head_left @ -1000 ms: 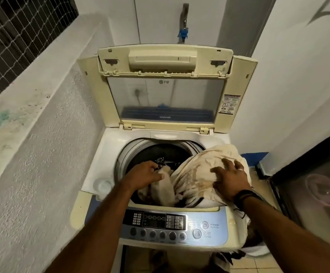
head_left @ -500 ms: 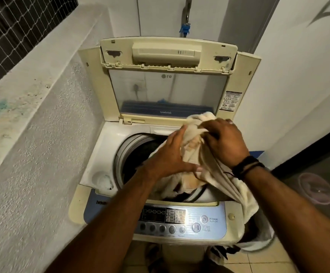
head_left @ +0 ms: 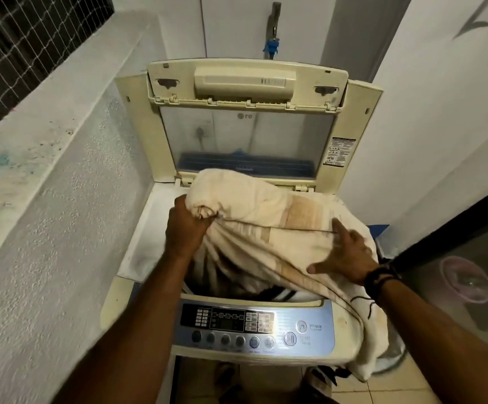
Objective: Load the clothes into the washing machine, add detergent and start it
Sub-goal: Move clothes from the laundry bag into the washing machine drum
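Towel [head_left: 266, 208] is bunched over the washing machine [head_left: 137, 252] drum, one end trailing outside. My left hand [head_left: 185, 225] clenches it; my right hand [head_left: 344, 255] presses flat, ungripping. Loading continues: next I'd stuff it down.

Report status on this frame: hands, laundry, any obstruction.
Left hand gripping the towel; right hand flat on it. Towel bunched over the drum, one end hanging over the washer's right side. Lid up.

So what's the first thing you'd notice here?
A big cream towel bunched up over the washing machine's open top, spilling down its right side. The left hand has a grip on one bunched end while the right hand lies flat on it. Behind stands the raised lid.
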